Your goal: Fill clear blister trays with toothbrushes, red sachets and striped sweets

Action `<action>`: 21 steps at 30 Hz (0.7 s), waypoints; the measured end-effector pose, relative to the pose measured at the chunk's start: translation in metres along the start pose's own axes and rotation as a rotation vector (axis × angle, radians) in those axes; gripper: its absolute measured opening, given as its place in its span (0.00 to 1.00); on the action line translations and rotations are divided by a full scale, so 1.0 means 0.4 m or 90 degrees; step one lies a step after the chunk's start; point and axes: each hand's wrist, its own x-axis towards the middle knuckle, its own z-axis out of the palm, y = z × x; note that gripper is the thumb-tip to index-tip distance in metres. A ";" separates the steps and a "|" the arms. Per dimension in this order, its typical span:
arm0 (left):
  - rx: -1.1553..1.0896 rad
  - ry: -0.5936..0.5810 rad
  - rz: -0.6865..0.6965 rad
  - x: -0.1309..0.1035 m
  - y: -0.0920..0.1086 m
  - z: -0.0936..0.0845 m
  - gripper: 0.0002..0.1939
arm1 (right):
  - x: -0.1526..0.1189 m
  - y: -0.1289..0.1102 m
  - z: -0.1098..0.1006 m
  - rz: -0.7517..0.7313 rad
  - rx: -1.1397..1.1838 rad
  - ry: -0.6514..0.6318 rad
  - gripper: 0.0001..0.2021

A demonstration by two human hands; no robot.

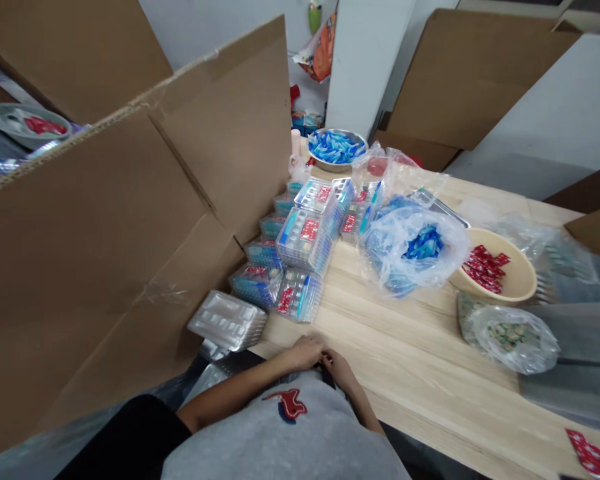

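At the near edge of the wooden table [385, 347], my left hand [306, 351] and my right hand [336, 366] are close together in front of my body. Both have curled fingers; anything between them is too small or hidden to make out. Just beyond lie stacked clear plastic trays [300, 297] holding blue pieces and red packets. More filled trays [304, 233] are piled behind those. To the left of my hands sits a stack of clear trays [229, 320] with nothing visible in its compartments.
Tall cardboard flaps [130, 233] rise on the left. A plastic bag [395, 257] of blue pieces, a cream bowl [523, 277] of red packets and a bag of small greenish packets [513, 337] stand right. A metal bowl [325, 163] of blue pieces stands at the back.
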 end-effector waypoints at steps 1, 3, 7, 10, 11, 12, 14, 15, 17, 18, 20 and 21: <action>-0.002 -0.003 -0.003 0.001 0.000 0.002 0.16 | -0.001 0.000 0.000 -0.001 0.001 0.000 0.17; -0.006 -0.009 -0.009 0.003 0.000 0.006 0.16 | -0.003 -0.002 -0.001 -0.004 0.005 -0.001 0.17; -0.019 -0.016 -0.008 0.006 -0.001 0.013 0.16 | -0.006 -0.004 -0.001 -0.003 0.008 0.005 0.17; -0.030 -0.016 -0.006 0.005 -0.003 0.015 0.16 | -0.006 -0.003 0.002 0.001 0.011 0.010 0.17; -0.034 -0.015 -0.006 0.004 -0.004 0.016 0.16 | -0.006 -0.002 0.003 0.001 0.013 0.011 0.17; -0.038 -0.015 -0.004 0.004 -0.005 0.017 0.17 | -0.006 -0.001 0.004 0.000 0.016 0.012 0.17; -0.049 -0.018 0.002 0.004 -0.005 0.018 0.18 | -0.007 0.001 0.006 0.000 0.022 0.013 0.17; -0.056 -0.021 0.009 0.004 -0.005 0.018 0.18 | -0.007 0.001 0.006 0.000 0.027 0.014 0.17; -0.077 -0.029 0.035 0.004 -0.005 0.018 0.19 | -0.009 0.000 0.007 -0.002 0.039 0.016 0.18; -0.090 -0.033 0.052 0.004 -0.005 0.017 0.18 | -0.011 -0.002 0.007 -0.006 0.048 0.015 0.17; -0.115 -0.039 0.084 0.004 -0.006 0.015 0.17 | -0.013 -0.008 0.006 -0.021 0.071 0.012 0.16; -0.125 -0.038 0.095 0.003 -0.006 0.013 0.15 | -0.014 -0.012 0.006 -0.030 0.084 0.011 0.16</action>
